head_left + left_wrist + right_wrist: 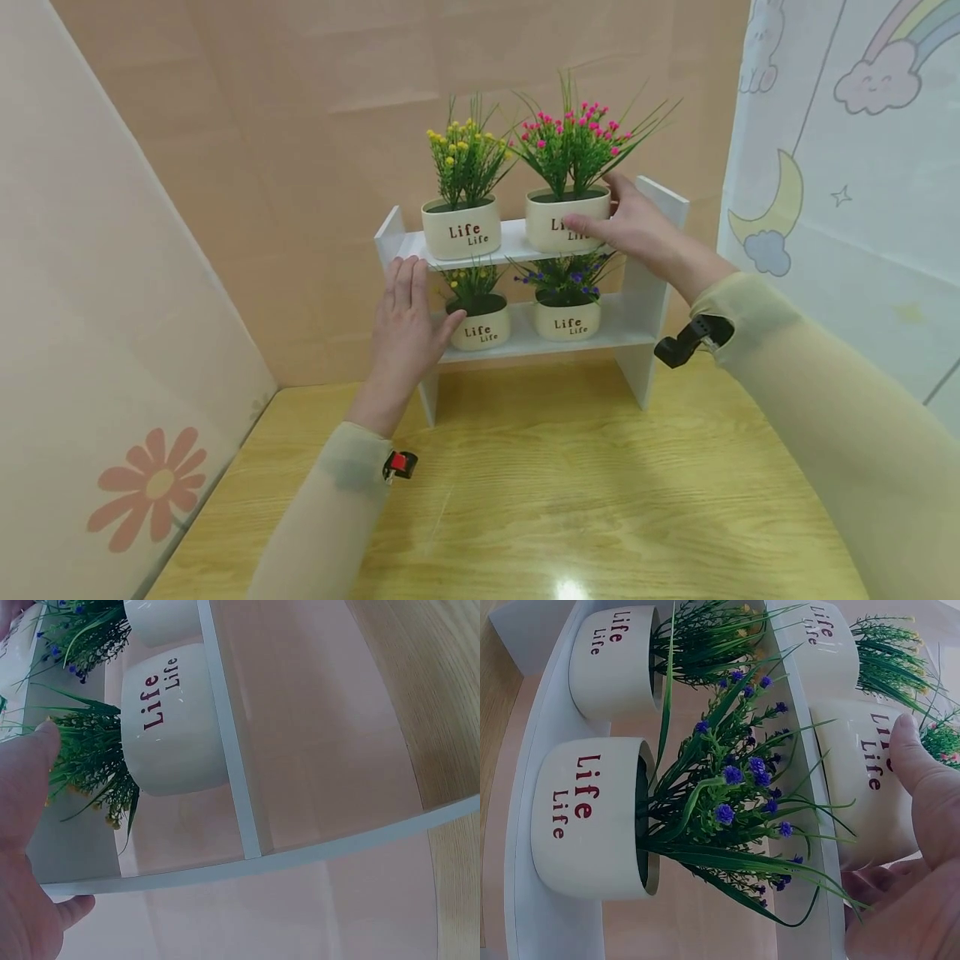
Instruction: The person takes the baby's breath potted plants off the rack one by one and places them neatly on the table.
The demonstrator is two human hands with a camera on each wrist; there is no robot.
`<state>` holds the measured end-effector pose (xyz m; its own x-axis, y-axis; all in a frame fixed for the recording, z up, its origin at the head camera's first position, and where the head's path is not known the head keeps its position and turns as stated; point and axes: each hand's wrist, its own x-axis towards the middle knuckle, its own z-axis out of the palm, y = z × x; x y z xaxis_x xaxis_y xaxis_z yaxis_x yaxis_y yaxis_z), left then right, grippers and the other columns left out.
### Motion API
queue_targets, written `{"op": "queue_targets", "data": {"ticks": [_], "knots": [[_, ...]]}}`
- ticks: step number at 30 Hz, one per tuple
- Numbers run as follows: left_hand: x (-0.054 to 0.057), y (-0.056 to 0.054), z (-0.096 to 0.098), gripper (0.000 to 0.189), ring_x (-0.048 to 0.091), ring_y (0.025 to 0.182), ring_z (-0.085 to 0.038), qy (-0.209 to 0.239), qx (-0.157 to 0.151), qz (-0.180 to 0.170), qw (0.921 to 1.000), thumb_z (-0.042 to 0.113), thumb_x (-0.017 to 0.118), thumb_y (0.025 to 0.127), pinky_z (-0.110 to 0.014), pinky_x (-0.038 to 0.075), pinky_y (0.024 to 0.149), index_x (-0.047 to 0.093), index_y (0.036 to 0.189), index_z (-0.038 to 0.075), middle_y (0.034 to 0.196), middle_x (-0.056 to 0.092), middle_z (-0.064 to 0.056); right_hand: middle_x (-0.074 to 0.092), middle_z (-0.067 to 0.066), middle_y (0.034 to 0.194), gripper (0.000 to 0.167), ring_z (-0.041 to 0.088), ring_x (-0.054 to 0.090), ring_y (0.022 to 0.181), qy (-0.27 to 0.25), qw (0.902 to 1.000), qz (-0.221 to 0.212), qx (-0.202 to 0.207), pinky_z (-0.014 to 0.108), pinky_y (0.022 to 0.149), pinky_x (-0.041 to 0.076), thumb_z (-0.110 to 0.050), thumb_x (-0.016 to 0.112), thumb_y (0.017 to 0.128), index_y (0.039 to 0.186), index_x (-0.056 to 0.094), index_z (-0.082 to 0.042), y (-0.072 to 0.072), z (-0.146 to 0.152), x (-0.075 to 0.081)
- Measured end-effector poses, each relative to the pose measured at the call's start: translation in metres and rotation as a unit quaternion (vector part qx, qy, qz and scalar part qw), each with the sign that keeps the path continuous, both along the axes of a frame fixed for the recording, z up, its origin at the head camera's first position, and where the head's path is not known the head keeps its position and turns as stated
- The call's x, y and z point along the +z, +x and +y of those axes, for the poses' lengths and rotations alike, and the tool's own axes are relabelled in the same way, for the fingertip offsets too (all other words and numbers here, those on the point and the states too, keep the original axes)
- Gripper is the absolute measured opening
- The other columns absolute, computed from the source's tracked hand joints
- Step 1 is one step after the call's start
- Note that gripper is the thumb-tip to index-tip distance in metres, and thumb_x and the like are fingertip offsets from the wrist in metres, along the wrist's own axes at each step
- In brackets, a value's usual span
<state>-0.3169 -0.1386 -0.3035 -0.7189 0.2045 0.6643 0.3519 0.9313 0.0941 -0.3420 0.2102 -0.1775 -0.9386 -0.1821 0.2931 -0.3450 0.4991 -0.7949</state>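
Note:
My right hand (637,225) grips the cream pot of pink flowers (543,223) at the right of the upper shelf. Its thumb lies across the front lettering; the fingers go round the pot's right side, partly hidden. At the shelf unit's left end is my left hand (405,333), fingers straight up by the side panel (390,236), thumb spread towards the lower yellow-flowered pot (480,332). The left wrist view has the thumb in front of that plant and a fingertip beyond the panel (180,877). Another pot with yellow flowers (461,237) sits upper left.
A pot with purple flowers (567,323) occupies the lower shelf's right part. The white two-tier shelf unit (637,300) stands on a wood-grain table (555,483). Behind it hangs a beige backdrop (300,167), with patterned panels (840,242) on both sides.

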Motion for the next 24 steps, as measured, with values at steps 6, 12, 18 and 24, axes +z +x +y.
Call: {"op": "queue_targets", "data": {"ticks": [6, 12, 18, 24], "knots": [[-0.0009, -0.0013, -0.0002, 0.101, 0.009, 0.168, -0.035, 0.002, -0.004, -0.001, 1.0, 0.053, 0.075, 0.103, -0.058, 0.028, 0.131, 0.018, 0.171, 0.003, 0.176, 0.021, -0.018, 0.048, 0.024, 0.163, 0.117, 0.036, 0.05, 0.146, 0.012, 0.9999, -0.003, -0.002, 0.055, 0.122, 0.04, -0.056, 0.081, 0.098, 0.177, 0.007, -0.011, -0.0013, -0.0009, 0.0], [-0.0006, -0.0013, -0.0005, 0.102, 0.008, 0.168, -0.035, 0.004, -0.007, -0.003, 1.0, 0.053, 0.075, 0.104, -0.059, 0.029, 0.13, 0.017, 0.171, 0.003, 0.176, 0.02, -0.018, 0.045, 0.024, 0.166, 0.12, 0.037, 0.048, 0.147, 0.016, 0.9998, -0.009, -0.006, 0.056, 0.123, 0.038, -0.057, 0.081, 0.098, 0.177, 0.004, -0.011, -0.0017, -0.0008, 0.0006], [0.0001, -0.0031, -0.0005, 0.102, 0.009, 0.168, -0.036, 0.005, -0.01, -0.002, 0.9999, 0.052, 0.076, 0.103, -0.059, 0.029, 0.13, 0.017, 0.171, 0.003, 0.176, 0.02, -0.018, 0.044, 0.023, 0.165, 0.12, 0.038, 0.047, 0.146, 0.018, 0.9996, -0.015, -0.016, 0.057, 0.123, 0.037, -0.058, 0.082, 0.097, 0.177, 0.007, -0.01, 0.0002, -0.0016, 0.0012], [-0.0014, -0.0044, -0.0018, 0.101, 0.009, 0.168, -0.035, 0.003, -0.011, 0.002, 0.9999, 0.053, 0.075, 0.104, -0.057, 0.028, 0.131, 0.018, 0.17, 0.003, 0.176, 0.021, -0.018, 0.044, 0.021, 0.166, 0.12, 0.035, 0.048, 0.145, 0.014, 0.9994, -0.013, -0.029, 0.055, 0.122, 0.038, -0.06, 0.082, 0.095, 0.177, 0.01, -0.01, 0.0016, -0.0028, -0.0001]]}}
